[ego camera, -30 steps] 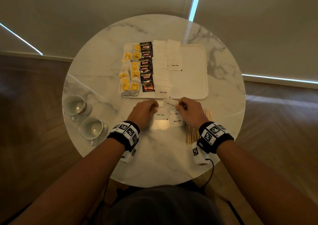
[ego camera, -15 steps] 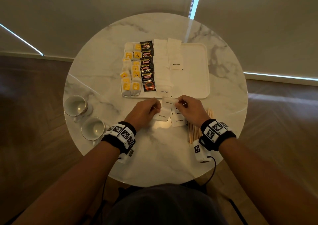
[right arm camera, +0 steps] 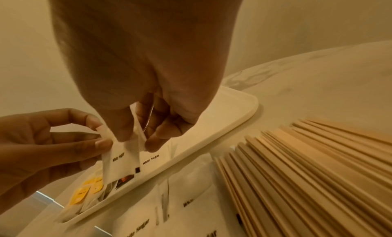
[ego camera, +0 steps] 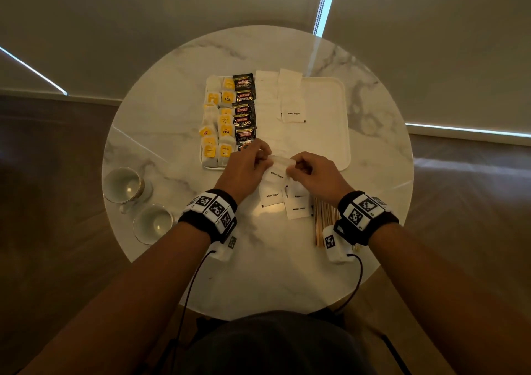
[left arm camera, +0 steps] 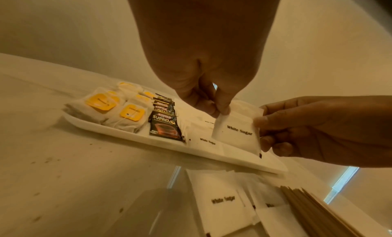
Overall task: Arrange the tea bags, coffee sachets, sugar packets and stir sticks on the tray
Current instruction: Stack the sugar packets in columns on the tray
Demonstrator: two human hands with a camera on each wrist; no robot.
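Round marble table (ego camera: 161, 133), two empty cups (ego camera: 124, 184) near its left edge, wooden floor (ego camera: 51, 202)

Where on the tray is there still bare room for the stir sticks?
The tray is bare on its right part, between the short sugar packet column and the right rim. The left side is crowded with tea bags, coffee sachets and sugar. Both hands block the near-centre edge.
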